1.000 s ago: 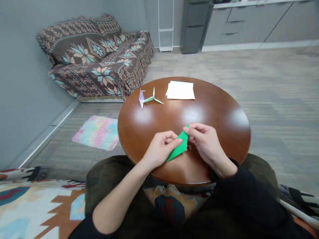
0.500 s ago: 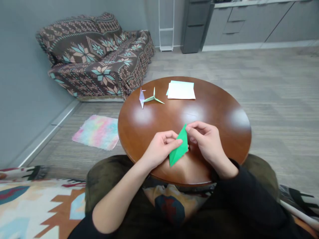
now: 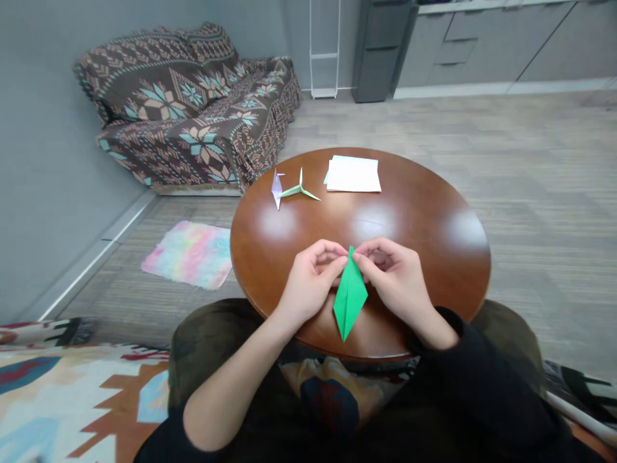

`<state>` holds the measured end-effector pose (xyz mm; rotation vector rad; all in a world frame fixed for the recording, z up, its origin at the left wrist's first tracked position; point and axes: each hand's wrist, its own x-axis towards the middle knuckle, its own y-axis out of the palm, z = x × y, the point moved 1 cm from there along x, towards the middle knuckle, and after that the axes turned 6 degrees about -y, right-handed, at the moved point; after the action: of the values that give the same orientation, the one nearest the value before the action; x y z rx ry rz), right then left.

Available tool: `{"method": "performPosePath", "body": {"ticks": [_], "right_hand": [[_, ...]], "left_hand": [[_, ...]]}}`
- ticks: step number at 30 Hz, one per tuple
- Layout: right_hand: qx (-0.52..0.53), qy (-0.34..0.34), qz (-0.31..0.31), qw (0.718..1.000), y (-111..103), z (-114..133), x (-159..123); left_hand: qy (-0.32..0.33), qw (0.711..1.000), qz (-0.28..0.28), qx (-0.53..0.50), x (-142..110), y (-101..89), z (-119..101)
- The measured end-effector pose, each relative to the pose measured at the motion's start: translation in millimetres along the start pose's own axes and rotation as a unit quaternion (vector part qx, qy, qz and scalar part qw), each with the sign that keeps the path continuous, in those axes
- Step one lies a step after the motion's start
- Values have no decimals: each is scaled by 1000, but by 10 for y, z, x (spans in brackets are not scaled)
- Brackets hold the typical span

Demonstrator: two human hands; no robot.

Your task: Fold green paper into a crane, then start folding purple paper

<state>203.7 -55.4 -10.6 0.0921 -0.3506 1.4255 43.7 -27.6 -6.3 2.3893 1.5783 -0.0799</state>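
A green folded origami paper (image 3: 350, 299), shaped like a long diamond with a crease down its middle, is held over the near part of the round wooden table (image 3: 424, 218). My left hand (image 3: 315, 276) pinches its upper tip from the left, thumb on top. My right hand (image 3: 393, 273) pinches the same tip from the right, thumb and fingertips almost meeting the left ones. The paper's lower point hangs toward me. Behind the paper and palms, some of the fingers are hidden.
A purple paper crane (image 3: 276, 190) and a pale green three-pointed folded paper (image 3: 301, 188) stand at the table's far left. Beside them lies a stack of paper sheets (image 3: 354, 175). A covered sofa (image 3: 193, 116) and a pastel rug (image 3: 190, 254) are beyond the table.
My left hand has moved from the paper's middle up to its top tip. The paper has turned to point nearly straight toward me, and both hands now meet at the tip.
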Motion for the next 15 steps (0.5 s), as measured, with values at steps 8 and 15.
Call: {"method": "performPosePath", "body": {"ticks": [8,15], "right_hand": [[24,-6,46,999,-10,-17,-9],[64,0,61,996,-37,-39,-3]], "left_hand": [[-68,994,55,-59,12,-35,24],[-143,979,97,-110,19,-82,25]]}}
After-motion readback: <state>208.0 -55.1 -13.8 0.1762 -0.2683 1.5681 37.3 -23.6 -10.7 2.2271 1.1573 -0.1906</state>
